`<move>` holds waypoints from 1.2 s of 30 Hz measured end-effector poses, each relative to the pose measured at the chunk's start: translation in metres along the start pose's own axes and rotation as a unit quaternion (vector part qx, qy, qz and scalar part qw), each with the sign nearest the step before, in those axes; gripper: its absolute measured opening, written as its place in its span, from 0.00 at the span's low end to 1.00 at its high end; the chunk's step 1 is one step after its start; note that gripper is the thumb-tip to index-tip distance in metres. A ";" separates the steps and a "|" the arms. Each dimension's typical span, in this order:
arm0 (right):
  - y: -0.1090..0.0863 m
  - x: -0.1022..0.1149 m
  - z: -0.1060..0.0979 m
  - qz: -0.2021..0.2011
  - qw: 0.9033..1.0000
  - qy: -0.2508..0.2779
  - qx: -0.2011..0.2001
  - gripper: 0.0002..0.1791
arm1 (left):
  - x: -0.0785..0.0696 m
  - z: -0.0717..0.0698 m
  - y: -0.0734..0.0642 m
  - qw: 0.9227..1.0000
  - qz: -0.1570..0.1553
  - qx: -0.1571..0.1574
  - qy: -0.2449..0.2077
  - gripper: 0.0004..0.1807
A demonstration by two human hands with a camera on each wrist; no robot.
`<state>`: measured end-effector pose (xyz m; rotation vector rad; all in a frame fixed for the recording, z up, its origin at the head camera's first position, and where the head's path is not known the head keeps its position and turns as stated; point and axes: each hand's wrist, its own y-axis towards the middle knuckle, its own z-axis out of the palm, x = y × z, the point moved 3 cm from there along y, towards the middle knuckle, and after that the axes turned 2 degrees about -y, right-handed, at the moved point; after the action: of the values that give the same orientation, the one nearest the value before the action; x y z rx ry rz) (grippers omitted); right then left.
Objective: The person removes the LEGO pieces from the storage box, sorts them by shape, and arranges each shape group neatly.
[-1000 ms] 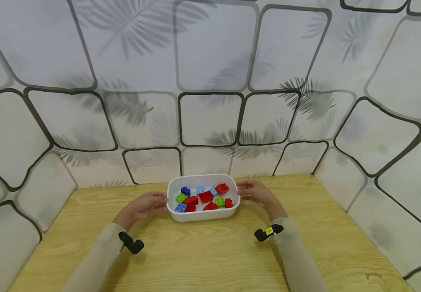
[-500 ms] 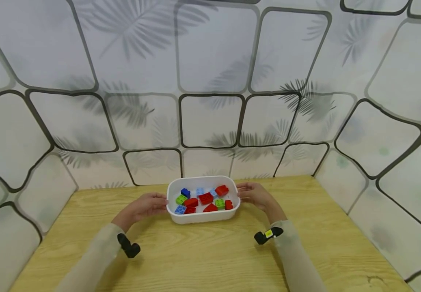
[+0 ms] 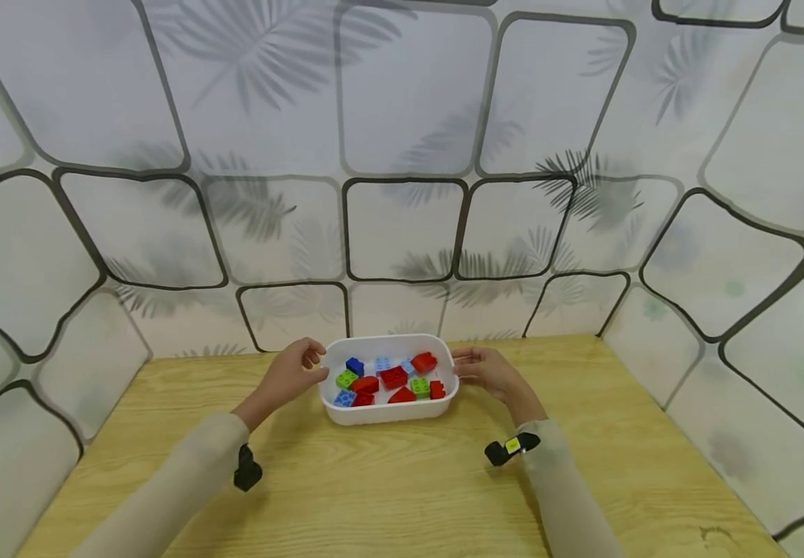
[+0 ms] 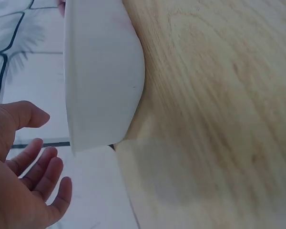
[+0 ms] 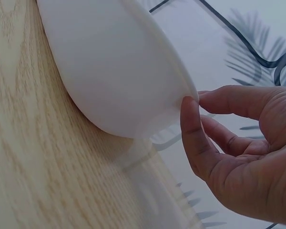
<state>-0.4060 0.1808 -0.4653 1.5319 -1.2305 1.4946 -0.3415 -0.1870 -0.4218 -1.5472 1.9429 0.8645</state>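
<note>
A white oval-ended plastic tray (image 3: 388, 415) stands at the back middle of the table, holding several toy building bricks. Among them are a red brick (image 3: 394, 377), a green brick (image 3: 419, 387), a dark blue brick (image 3: 355, 366) and a light blue brick (image 3: 344, 398). At the tray's right end my right hand (image 3: 491, 373) pinches the rim between thumb and finger, as the right wrist view shows close up. My left hand (image 3: 291, 373) is beside the left end, fingers loosely bent and holding nothing. In the left wrist view a gap shows between its fingers (image 4: 51, 179) and the tray wall.
The light wooden table (image 3: 388, 496) extends toward me. Close behind the tray rises a patterned fabric wall (image 3: 402, 232), with similar panels at both sides. A black camera (image 3: 247, 468) is strapped at the left wrist and another black camera (image 3: 512, 448) at the right.
My left hand has let go of the tray's left end and moved up and slightly back, its fingers now apart from the rim. The right hand and the tray hold their place.
</note>
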 end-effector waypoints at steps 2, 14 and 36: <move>0.000 -0.001 0.000 0.002 1.000 0.000 -0.002 0.24 | -0.008 0.002 0.003 0.998 0.043 -0.005 0.050 0.18; 0.001 -0.001 -0.002 -0.003 1.000 0.005 -0.003 0.24 | -0.028 0.015 0.016 0.945 0.164 0.092 0.268 0.18; 0.000 -0.005 0.000 -0.013 1.000 0.001 0.005 0.25 | -0.015 0.038 0.043 0.881 0.202 0.134 0.406 0.12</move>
<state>-0.4057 0.1814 -0.4705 1.5473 -1.1999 1.4880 -0.3797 -0.1427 -0.4298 -1.4745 2.8981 0.0148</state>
